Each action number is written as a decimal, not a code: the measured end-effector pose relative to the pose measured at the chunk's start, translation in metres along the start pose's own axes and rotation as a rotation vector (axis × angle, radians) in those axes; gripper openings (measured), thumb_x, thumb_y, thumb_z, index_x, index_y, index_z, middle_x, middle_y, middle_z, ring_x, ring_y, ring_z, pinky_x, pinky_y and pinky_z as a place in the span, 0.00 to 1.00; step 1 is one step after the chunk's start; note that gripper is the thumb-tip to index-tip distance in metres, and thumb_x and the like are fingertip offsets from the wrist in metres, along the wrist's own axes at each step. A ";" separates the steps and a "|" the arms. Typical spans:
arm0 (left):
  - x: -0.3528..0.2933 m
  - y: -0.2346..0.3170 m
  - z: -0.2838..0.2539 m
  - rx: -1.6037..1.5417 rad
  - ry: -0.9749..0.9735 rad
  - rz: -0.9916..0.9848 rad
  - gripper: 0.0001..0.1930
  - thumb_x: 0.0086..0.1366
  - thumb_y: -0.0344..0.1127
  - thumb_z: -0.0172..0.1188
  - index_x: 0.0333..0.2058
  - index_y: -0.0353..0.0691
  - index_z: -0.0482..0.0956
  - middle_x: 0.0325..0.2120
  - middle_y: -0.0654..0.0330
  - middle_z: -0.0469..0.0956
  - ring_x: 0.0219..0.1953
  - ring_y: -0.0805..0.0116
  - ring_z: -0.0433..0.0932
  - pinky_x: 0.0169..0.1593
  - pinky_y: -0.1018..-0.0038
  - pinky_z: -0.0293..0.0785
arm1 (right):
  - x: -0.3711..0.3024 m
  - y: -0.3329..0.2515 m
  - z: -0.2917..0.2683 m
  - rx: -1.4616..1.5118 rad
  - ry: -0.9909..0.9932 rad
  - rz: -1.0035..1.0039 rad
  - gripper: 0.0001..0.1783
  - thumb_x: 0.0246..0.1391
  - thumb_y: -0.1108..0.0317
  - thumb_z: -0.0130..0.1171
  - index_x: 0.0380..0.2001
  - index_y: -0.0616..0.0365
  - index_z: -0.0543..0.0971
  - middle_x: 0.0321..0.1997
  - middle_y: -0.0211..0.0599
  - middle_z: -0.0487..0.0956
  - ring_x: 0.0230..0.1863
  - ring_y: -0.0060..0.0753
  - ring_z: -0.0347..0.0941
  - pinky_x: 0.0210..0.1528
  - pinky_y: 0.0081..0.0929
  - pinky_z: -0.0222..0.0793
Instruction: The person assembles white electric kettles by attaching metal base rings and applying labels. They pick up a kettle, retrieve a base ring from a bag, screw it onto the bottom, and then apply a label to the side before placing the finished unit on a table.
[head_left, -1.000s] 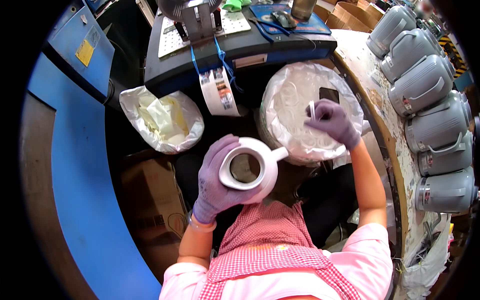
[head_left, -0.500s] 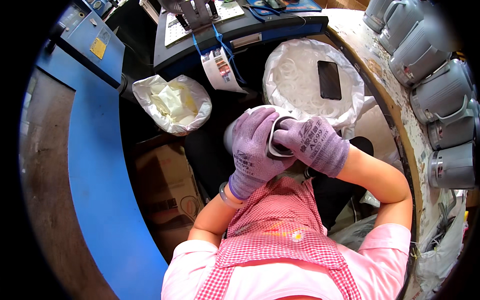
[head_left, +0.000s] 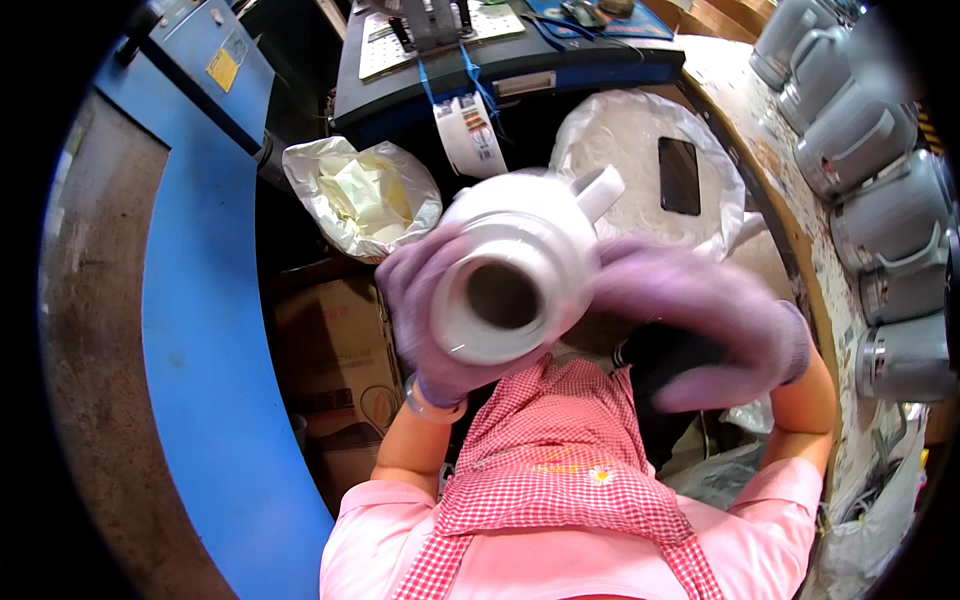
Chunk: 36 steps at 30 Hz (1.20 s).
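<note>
In front of my lap a white jug (head_left: 560, 225) with a handle is tilted so that its round, dark opening faces up toward me. My left hand (head_left: 418, 310), in a purple-grey glove, is wrapped round its left side and supports it from below. On the other side, my right hand (head_left: 705, 310), gloved alike and smeared by motion, has its thumb well apart from its fingers. Its fingertips reach the jug's right side; whether they touch it I cannot tell. Nothing shows in that hand.
Ahead stand a bag-lined bin with yellowish-white pieces (head_left: 365, 195) and a larger bag-lined tub (head_left: 735, 215) of translucent rings, a phone (head_left: 680, 175) on top. A label roll (head_left: 470, 135) hangs from the dark bench. Several grey jugs (head_left: 890, 205) line the right counter; a blue panel (head_left: 200, 330) stands left.
The jug has turned and risen, so its opening and handle now show. My right hand has come away from its mouth and moved right, fingers spreading. My left hand still holds it.
</note>
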<state>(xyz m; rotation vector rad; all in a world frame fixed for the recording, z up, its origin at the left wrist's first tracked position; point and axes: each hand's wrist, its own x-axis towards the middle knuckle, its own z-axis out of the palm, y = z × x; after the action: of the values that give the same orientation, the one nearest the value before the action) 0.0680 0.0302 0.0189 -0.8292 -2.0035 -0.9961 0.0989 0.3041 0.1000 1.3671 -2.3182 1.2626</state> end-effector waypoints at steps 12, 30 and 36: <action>-0.180 -0.037 0.039 -0.068 -0.383 -0.379 0.55 0.44 0.38 0.77 0.69 0.49 0.54 0.66 0.29 0.52 0.54 0.32 0.73 0.51 0.55 0.79 | 0.140 0.244 0.033 -0.509 0.004 -0.010 0.09 0.51 0.70 0.64 0.37 0.57 0.82 0.45 0.41 0.81 0.49 0.47 0.76 0.56 0.38 0.71; -0.193 -0.033 0.059 -0.241 -0.317 -0.552 0.56 0.47 0.35 0.76 0.69 0.40 0.47 0.65 0.33 0.56 0.63 0.34 0.65 0.62 0.54 0.69 | -0.004 0.124 0.018 0.305 0.810 0.762 0.07 0.58 0.70 0.65 0.38 0.59 0.80 0.34 0.27 0.80 0.33 0.19 0.76 0.37 0.17 0.71; -0.212 -0.033 0.064 -0.210 -0.392 -0.616 0.61 0.47 0.35 0.76 0.71 0.36 0.39 0.61 0.41 0.65 0.61 0.49 0.70 0.62 0.59 0.68 | -0.063 0.162 0.051 0.632 0.985 0.943 0.11 0.61 0.61 0.64 0.37 0.58 0.79 0.29 0.27 0.80 0.27 0.14 0.74 0.29 0.15 0.69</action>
<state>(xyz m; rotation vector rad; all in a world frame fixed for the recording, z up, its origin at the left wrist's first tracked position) 0.1309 0.0218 -0.1962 -0.5422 -2.6079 -1.4966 0.0202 0.3429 -0.0583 -0.4833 -1.7908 2.2916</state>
